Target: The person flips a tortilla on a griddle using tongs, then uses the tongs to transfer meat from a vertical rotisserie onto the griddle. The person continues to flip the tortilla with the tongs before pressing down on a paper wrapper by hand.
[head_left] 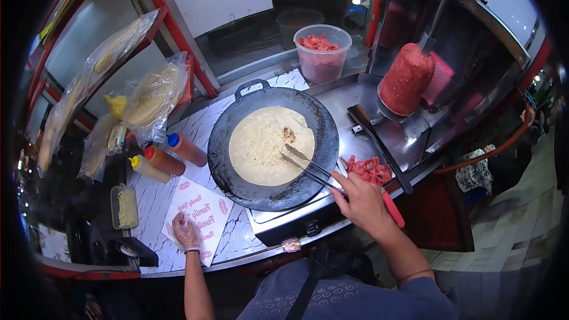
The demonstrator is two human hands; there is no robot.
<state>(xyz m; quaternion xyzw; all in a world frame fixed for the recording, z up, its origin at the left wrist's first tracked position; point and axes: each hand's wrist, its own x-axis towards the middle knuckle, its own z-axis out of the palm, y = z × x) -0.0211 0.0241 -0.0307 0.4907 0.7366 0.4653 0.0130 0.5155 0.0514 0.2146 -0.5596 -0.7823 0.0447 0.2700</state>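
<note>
My right hand (pixel 363 201) holds metal tongs (pixel 308 166) whose tips rest on a pale round flatbread (pixel 267 145). The flatbread lies in a black round pan (pixel 234 178) and has a small brown patch near its top right. My left hand (pixel 186 234), in a thin clear glove, presses on a white printed paper wrapper (pixel 204 210) lying on the marbled counter (pixel 153 198) to the pan's left.
Three sauce squeeze bottles (pixel 172 160) lie left of the pan. A tub of shredded cheese (pixel 125 206) sits further left. Bagged flatbreads (pixel 151 98) hang behind. A clear tub of red meat (pixel 322 53), a vertical meat spit (pixel 406 78), loose meat strips (pixel 370 170) and a long knife (pixel 379 145) are at right.
</note>
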